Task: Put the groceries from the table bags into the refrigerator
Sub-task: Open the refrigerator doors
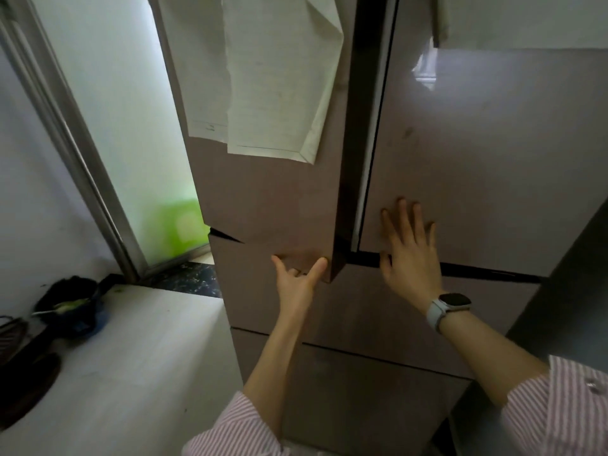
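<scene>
The right hand [409, 255] lay flat, fingers spread, on the lower part of the refrigerator's right door [487, 166]. The left hand [297, 278] reached under the bottom edge of the left door [269, 199], thumb and little finger out, its other fingers tucked beneath the edge; that door stood ajar, a dark gap beside the right hand. Papers [276, 77] hung above the left hand. A watch [450, 306] sat on the right wrist.

I count two hands, my left hand [297, 281] and my right hand [409, 255]. One refrigerator [477, 166] with two upper doors and two drawers below. Two paper sheets [269, 80] hang there. One watch [449, 306].
</scene>
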`<state>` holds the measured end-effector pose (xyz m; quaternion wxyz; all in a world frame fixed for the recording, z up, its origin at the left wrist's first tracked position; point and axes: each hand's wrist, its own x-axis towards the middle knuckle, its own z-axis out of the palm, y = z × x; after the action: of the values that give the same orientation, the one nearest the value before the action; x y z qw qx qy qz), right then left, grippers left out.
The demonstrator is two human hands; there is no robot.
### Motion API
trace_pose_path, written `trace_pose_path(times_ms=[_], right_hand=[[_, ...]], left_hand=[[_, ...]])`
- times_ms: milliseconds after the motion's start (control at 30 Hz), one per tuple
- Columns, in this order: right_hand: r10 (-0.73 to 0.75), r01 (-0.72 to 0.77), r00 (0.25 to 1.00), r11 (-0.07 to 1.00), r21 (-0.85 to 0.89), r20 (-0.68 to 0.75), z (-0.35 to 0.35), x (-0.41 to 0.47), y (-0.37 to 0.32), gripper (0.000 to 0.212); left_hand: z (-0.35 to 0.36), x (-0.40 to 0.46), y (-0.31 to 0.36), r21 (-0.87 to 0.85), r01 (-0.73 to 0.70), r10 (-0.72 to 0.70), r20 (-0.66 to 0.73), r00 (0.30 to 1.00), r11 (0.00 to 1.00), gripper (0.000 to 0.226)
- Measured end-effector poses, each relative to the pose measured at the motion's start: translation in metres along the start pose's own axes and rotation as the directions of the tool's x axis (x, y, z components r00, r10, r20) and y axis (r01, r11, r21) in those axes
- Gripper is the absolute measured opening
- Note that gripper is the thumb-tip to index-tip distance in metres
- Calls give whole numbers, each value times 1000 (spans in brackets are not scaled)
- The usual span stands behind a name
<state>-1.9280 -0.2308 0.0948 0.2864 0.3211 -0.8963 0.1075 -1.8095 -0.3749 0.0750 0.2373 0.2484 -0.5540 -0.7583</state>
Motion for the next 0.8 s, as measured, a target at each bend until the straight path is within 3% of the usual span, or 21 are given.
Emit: trace_pose_path(times_ms=[100, 167, 233, 300, 433, 533, 667, 800], right_hand=[[25, -33, 999, 970, 243, 35, -12, -1, -16, 63], [4, -47, 996, 875, 482, 89, -18, -10, -41, 61], [-32, -80, 988, 740, 668, 153, -18, -26, -71, 67], [6, -89, 994, 650, 754, 113, -16, -40, -100, 72], [22, 18, 999, 665, 747, -43, -10, -62, -133, 75], [-107, 188, 982, 664, 724, -157, -11, -77, -151, 68], [-316, 389, 916, 558, 733, -245, -21, -85, -176, 56], [-446, 547, 835, 608, 576, -323, -26, -63, -196, 53]], left_hand=[[-27, -13, -3, -135, -10, 9, -7, 1000, 991, 112], [-44, -22, -4, -203, -24, 21, -16, 1000, 979, 105], [-58, -32, -3, -252, -33, 23, -41, 999, 967, 83], [-71, -46, 3, -274, -65, 41, -94, 995, 959, 49], [-105, -75, 12, -70, -140, 113, -299, 948, 988, 32], [-122, -90, 17, 233, -250, 330, -434, 838, 940, 30], [-133, -100, 24, 631, -360, 694, -424, 582, 687, 55], [-155, -97, 38, 897, -318, 886, -148, 440, 308, 65]])
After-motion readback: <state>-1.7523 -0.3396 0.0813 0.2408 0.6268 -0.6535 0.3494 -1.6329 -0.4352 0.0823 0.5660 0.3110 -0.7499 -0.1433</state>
